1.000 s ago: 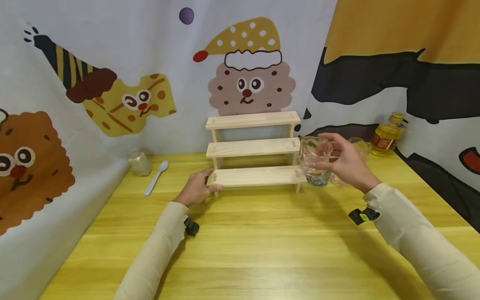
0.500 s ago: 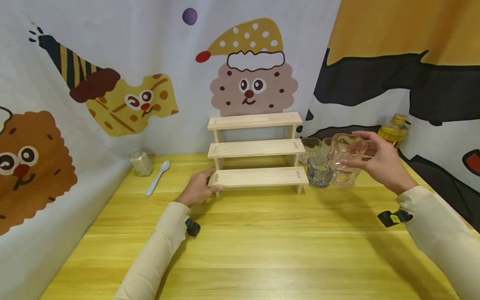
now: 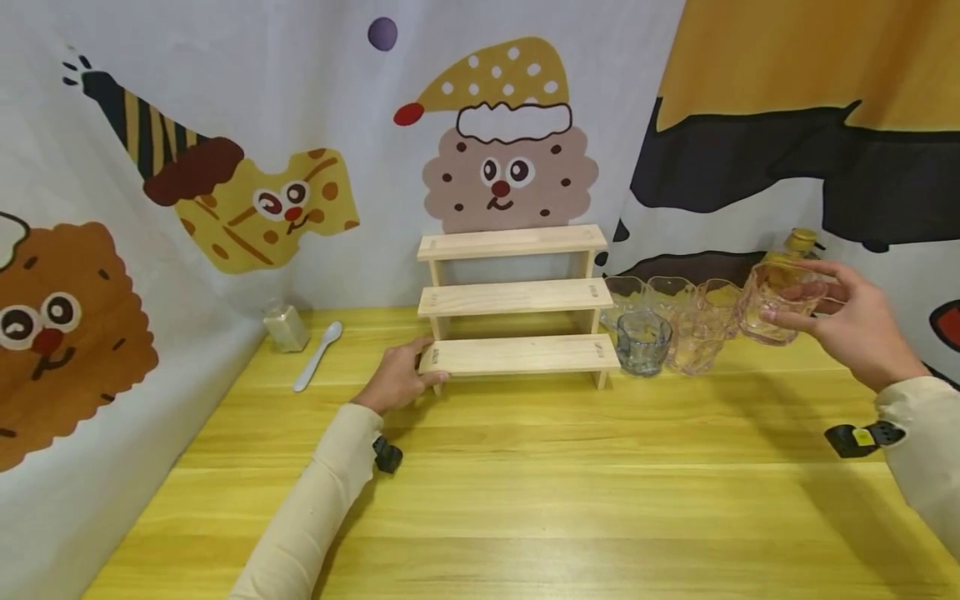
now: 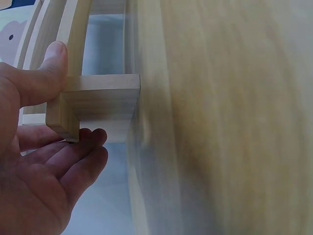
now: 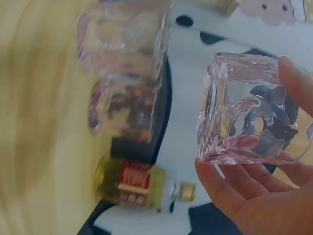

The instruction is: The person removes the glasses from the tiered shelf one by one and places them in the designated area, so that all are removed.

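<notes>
At the right of the head view my right hand holds a pink-tinted drinking glass above the table, thumb on the near side. The right wrist view shows this faceted glass between the thumb and the other fingers. My left hand grips the left end of the lowest board of a three-step wooden display rack. Up close, its thumb presses on top while the fingers reach beneath the board. Beside the rack's right end stand a bluish glass and a pink glass, with several more behind.
An oil bottle with a yellow cap stands at the back right, partly hidden behind the held glass. A small jar and a pale spoon lie left of the rack. A printed cloth hangs behind the table.
My right hand has carried the pink glass from beside the rack to the right, past the row of glasses. The left hand keeps its grip on the rack.
</notes>
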Tool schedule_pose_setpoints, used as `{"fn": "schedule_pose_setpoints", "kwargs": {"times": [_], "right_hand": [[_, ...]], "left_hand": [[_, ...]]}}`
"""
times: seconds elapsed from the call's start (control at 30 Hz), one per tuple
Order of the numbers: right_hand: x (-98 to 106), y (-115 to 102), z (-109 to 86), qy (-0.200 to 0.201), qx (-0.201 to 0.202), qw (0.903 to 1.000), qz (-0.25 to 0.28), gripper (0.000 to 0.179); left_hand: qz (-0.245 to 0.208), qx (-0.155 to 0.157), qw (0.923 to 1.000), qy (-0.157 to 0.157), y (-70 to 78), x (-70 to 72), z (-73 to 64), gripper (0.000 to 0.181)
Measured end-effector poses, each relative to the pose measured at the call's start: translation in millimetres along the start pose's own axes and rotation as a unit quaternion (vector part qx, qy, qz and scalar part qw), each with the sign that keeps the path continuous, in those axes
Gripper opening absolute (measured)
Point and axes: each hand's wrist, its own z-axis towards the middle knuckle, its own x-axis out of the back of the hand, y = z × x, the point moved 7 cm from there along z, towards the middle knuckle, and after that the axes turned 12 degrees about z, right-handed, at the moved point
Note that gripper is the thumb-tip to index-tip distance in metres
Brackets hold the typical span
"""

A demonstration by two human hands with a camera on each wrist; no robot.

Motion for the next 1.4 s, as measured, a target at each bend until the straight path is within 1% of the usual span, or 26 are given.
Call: {"fn": "schedule_pose_setpoints", "kwargs": {"times": [0.17, 0.27, 0.37, 0.5, 0.67, 0.8, 0.93, 1.03, 1.17, 1.4], "right_hand": [[11.4, 19.4, 0.7, 0.017, -0.015, 0.9994, -0.025, 0.092], [13.3, 28.9, 1.3, 0.018, -0.024, 0.9989, -0.035, 0.092], [12.0, 38.7, 1.4, 0.015, -0.035, 0.9986, -0.036, 0.091], [5.4, 50.8, 1.0, 0.004, -0.046, 0.9985, -0.028, 0.090], [-6.5, 61.7, 1.6, -0.017, -0.055, 0.9981, -0.022, 0.093], [-15.8, 68.0, 2.1, -0.046, -0.056, 0.9973, -0.010, 0.094], [-24.3, 75.1, 2.9, -0.072, -0.066, 0.9952, 0.003, 0.097], [-29.3, 79.9, 4.0, -0.080, -0.077, 0.9938, 0.008, 0.101], [-33.1, 84.0, 5.7, -0.080, -0.085, 0.9931, 0.009, 0.105], [-38.2, 85.6, 7.8, -0.084, -0.077, 0.9934, -0.003, 0.105]], "left_hand": [[0.003, -0.001, 1.0000, 0.002, 1.2, 2.8, -0.6, 0.072], [0.004, -0.004, 1.0000, 0.003, 0.8, 2.6, -0.3, 0.072], [-0.001, -0.001, 1.0000, 0.000, -0.2, 1.1, 0.2, 0.072], [-0.001, 0.004, 1.0000, -0.002, -1.5, 0.2, -0.6, 0.072], [0.005, 0.002, 1.0000, -0.002, -1.7, -0.3, -1.0, 0.073], [0.007, 0.002, 1.0000, -0.003, -2.2, -0.5, -0.2, 0.073], [0.008, 0.004, 0.9999, -0.005, -2.6, -1.0, 0.1, 0.073], [0.007, 0.007, 0.9999, -0.006, -2.2, -0.8, 0.2, 0.072], [0.004, 0.008, 1.0000, -0.003, -1.3, 0.1, 0.0, 0.072], [0.005, 0.005, 1.0000, 0.000, -1.6, 0.0, -0.4, 0.072]]}}
